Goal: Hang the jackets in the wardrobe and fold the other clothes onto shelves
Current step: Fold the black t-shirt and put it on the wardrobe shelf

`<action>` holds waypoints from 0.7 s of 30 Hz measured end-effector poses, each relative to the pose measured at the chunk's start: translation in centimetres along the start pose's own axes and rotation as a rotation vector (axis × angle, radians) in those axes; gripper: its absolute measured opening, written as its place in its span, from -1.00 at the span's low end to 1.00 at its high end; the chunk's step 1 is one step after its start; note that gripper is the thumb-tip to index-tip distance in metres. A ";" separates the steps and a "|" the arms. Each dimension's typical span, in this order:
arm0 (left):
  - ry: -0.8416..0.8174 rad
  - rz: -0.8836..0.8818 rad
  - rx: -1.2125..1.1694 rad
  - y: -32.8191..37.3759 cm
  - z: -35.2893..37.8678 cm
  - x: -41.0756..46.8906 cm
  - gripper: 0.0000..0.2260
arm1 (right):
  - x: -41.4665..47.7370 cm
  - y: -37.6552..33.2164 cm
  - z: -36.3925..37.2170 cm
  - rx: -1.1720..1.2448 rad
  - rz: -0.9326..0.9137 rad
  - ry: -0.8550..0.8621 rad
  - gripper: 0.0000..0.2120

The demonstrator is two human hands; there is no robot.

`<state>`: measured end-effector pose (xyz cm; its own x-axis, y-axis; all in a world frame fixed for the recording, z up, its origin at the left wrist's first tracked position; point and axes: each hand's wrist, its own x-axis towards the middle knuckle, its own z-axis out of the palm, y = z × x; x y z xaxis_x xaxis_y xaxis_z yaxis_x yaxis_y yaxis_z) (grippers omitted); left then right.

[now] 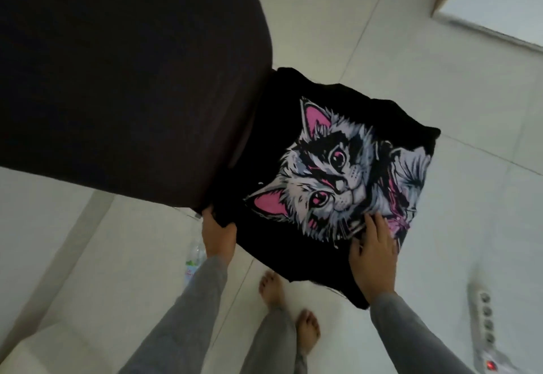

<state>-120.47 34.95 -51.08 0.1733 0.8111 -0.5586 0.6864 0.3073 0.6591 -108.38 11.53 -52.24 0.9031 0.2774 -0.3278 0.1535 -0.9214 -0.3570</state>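
Observation:
A folded black T-shirt (pixel 293 126) with a grey, white and pink cat print is held in the air above the floor, beside a dark sofa. My left hand (pixel 218 235) grips its left edge, thumb on top and fingers under the cloth. My right hand (pixel 372 253) lies on the print near the right front corner, fingers spread flat on the fabric. Both arms wear grey sleeves. The underside of the shirt is hidden.
A dark brown sofa (pixel 123 73) fills the upper left. White glossy floor tiles (pixel 367 35) lie below. A plastic bottle (pixel 194 259) stands on the floor at left, a white power strip (pixel 484 323) at lower right. A pale furniture corner (pixel 493 0) sits upper right.

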 end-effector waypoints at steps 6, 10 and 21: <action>0.042 -0.098 -0.014 -3.4 0.4 -1.8 -0.69 | -5.1 3.4 0.6 0.348 0.455 -0.021 -0.68; -0.039 -0.184 0.097 -6.0 1.2 -1.8 -0.77 | -6.8 4.8 1.5 0.549 0.725 -0.111 -0.61; 0.078 -0.274 -0.188 -4.7 -0.3 2.4 -0.72 | -7.9 3.9 3.1 1.373 1.230 0.128 -0.91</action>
<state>-123.52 35.58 -55.37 -0.0593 0.7188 -0.6927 0.5564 0.6000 0.5749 -116.13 6.57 -53.80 0.2708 -0.3777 -0.8855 -0.8704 0.2968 -0.3928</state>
